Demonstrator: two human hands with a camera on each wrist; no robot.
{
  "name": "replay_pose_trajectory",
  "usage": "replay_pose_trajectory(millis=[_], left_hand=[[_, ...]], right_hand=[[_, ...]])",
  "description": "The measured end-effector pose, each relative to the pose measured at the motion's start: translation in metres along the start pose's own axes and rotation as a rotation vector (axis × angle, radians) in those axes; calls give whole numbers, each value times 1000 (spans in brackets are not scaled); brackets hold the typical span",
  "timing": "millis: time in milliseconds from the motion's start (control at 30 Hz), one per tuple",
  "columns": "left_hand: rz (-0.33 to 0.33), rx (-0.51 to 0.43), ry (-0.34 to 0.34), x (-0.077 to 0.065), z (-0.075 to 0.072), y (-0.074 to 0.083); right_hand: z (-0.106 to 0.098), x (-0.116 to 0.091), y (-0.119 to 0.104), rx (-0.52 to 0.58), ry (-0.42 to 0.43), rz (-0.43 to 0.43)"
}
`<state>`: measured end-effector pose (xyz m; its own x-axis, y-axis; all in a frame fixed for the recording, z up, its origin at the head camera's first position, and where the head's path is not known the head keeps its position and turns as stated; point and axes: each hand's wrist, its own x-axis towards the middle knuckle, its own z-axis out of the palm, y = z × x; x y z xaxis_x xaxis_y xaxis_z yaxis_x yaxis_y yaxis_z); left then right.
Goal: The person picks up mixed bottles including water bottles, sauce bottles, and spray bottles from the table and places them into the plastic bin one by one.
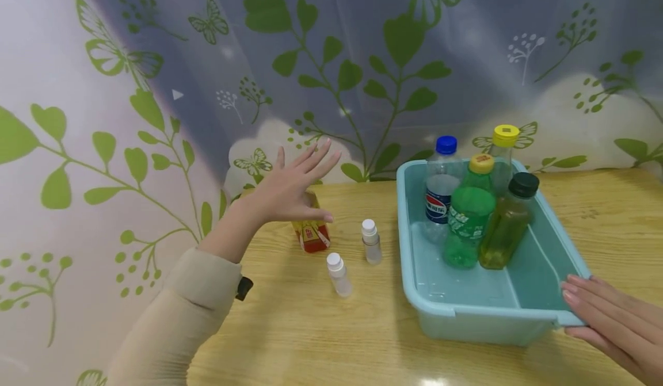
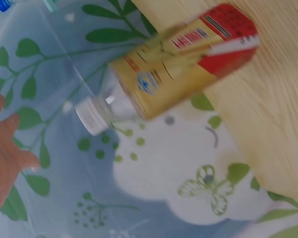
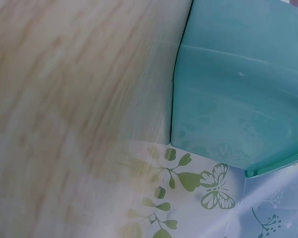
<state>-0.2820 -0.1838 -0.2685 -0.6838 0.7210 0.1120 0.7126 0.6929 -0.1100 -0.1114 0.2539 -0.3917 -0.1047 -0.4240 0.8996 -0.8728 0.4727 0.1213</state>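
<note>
My left hand point(image 1: 295, 187) hovers with fingers spread over a drink bottle point(image 1: 313, 236) that has a yellow and red label. In the head view the hand hides the bottle's upper part; the left wrist view shows the bottle point(image 2: 184, 64) whole, white cap on, apart from the fingers point(image 2: 7, 153). At the near right corner of a light blue plastic bin point(image 1: 497, 311), my right hand point(image 1: 621, 323) holds the rim, straight fingers over it and thumb below. Inside the bin stand a blue-capped Pepsi bottle point(image 1: 437, 196), a green bottle point(image 1: 468, 219), a black-capped bottle point(image 1: 507, 225) and a yellow-capped clear bottle point(image 1: 501, 161).
Two small white-capped bottles, one nearer point(image 1: 339, 276) and one farther point(image 1: 371, 245), stand on the wooden table point(image 1: 290, 340) between the labelled bottle and the bin. A leaf-patterned curtain point(image 1: 321, 58) hangs along the table's back and left edges.
</note>
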Motion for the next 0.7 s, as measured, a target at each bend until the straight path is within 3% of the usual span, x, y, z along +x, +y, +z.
replay_pose_trajectory(millis=[333, 533, 700], left_hand=[[-43, -46, 31, -26, 8, -25], [-46, -61, 63, -33, 16, -35], [-39, -138, 93, -36, 29, -44]], right_hand=[[3, -2, 3, 20, 26, -21], [3, -3, 2, 8, 20, -10], [4, -4, 2, 3, 28, -14]])
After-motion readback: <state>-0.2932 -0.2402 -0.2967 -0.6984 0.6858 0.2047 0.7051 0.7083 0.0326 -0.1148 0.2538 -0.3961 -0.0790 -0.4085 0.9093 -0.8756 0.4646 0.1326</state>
